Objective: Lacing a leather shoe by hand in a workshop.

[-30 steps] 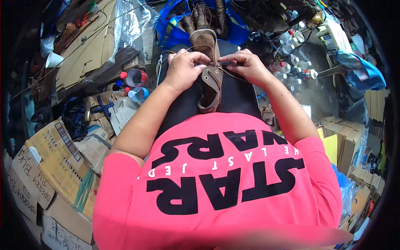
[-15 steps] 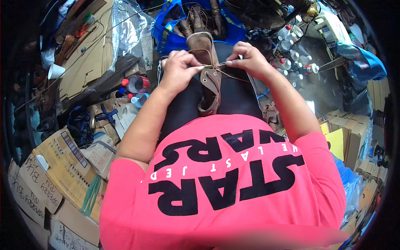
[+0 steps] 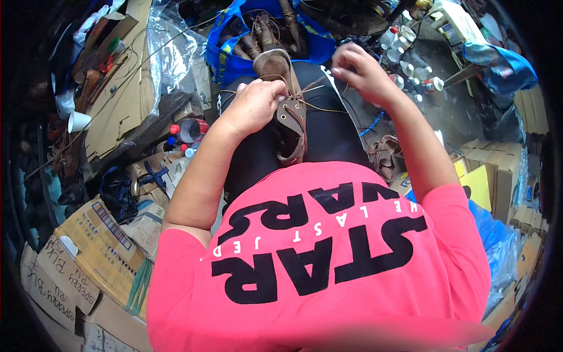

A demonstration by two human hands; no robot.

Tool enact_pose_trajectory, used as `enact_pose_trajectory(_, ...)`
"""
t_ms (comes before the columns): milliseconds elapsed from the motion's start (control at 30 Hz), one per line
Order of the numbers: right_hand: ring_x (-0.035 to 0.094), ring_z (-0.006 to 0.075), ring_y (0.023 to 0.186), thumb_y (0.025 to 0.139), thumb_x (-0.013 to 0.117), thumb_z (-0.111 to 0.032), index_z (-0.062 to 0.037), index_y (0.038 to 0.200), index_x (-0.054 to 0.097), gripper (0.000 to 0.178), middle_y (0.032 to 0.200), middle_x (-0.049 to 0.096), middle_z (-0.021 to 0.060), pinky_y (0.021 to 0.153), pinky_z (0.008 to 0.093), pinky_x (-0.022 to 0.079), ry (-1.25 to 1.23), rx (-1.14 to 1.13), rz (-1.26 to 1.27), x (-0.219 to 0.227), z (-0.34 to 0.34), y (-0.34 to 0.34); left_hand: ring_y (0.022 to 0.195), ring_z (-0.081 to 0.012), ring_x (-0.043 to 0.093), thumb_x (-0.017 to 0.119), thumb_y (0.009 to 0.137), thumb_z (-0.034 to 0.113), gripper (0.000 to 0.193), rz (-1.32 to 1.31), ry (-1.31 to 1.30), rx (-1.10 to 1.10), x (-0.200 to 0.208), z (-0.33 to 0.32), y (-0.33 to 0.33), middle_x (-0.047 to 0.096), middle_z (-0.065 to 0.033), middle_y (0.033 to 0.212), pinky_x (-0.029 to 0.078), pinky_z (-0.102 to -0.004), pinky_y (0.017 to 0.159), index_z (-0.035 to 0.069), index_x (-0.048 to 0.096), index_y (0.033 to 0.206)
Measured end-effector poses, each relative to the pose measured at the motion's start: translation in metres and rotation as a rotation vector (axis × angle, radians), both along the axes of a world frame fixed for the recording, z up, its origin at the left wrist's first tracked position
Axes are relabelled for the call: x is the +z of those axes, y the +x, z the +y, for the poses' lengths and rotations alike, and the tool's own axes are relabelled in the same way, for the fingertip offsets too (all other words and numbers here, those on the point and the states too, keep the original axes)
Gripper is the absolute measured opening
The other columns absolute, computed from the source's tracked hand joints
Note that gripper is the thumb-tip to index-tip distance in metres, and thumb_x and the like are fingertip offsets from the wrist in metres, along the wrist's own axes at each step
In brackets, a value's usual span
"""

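Note:
A brown leather lace-up shoe (image 3: 290,124) rests between my thighs, its tongue (image 3: 272,64) standing up at the far end. Thin brown shoelace (image 3: 304,95) crosses at the top eyelets, with loose ends sticking out to the right. My left hand (image 3: 256,105) is closed at the shoe's left side, fingertips pinching the lace beside the crossing; its fingers partly hide what they grip. My right hand (image 3: 360,73) is raised to the right, away from the shoe. Its fingers are curled together, and what they hold, if anything, cannot be made out.
Beyond my knees, a blue bag (image 3: 220,41) holds several brown shoes. Plastic bottles (image 3: 413,79) stand at far right, another bottle (image 3: 192,130) lies at left. Cardboard boxes (image 3: 97,234) crowd the left, more cartons (image 3: 492,164) the right. A white cup (image 3: 78,121) sits far left.
My right hand has moved up and to the right, away from the lace crossing. My left hand has shifted slightly toward the shoe, and its fingers have curled in closer.

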State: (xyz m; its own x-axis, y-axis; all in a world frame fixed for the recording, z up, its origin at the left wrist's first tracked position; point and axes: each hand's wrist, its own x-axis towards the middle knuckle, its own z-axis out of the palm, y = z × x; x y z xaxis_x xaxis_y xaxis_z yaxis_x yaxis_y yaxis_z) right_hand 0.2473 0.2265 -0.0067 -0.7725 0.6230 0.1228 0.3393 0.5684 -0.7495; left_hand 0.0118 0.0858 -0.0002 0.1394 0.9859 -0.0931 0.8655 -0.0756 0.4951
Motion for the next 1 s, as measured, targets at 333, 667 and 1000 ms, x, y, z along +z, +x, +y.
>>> enact_pose_trajectory(333, 0.062, 0.0254, 0.093, 0.086, 0.060, -0.030, -0.0137, 0.089, 0.064, 0.018, 0.092, 0.065, 0.0052, 0.081, 0.0406, 0.042, 0.553, 0.318, -0.439, 0.032, -0.026, -0.041, 0.091, -0.0293, 0.063, 0.051, 0.089, 0.015, 0.015, 0.006, 0.013, -0.105, -0.011, 0.001, -0.014, 0.068, -0.0098, 0.088, 0.040, -0.0439, 0.079, 0.012, 0.063, 0.097)
enact_pose_trajectory(667, 0.059, 0.0236, 0.090, 0.078, 0.060, -0.013, -0.0164, 0.091, 0.059, 0.014, 0.082, 0.063, 0.0018, 0.081, 0.0384, 0.042, 0.634, 0.460, -0.340, 0.001, -0.021, -0.041, 0.084, -0.0276, 0.062, 0.052, 0.082, 0.008, 0.009, 0.193, 0.191, -0.092, -0.004, -0.034, -0.033, 0.064, -0.0085, 0.079, 0.039, -0.0425, 0.076, 0.013, 0.057, 0.086)
enact_pose_trajectory(1000, 0.060, 0.0108, 0.084, 0.089, 0.064, -0.022, -0.0073, 0.087, 0.065, 0.014, 0.085, 0.064, 0.0006, 0.084, 0.0324, 0.049, -0.880, -0.144, 0.687, 0.005, 0.050, 0.050, 0.074, -0.0121, 0.051, 0.059, 0.088, 0.005, 0.012, -1.209, 0.406, 0.380, 0.050, -0.109, -0.144, 0.064, -0.0076, 0.085, 0.042, -0.0266, 0.073, -0.003, 0.065, 0.094)
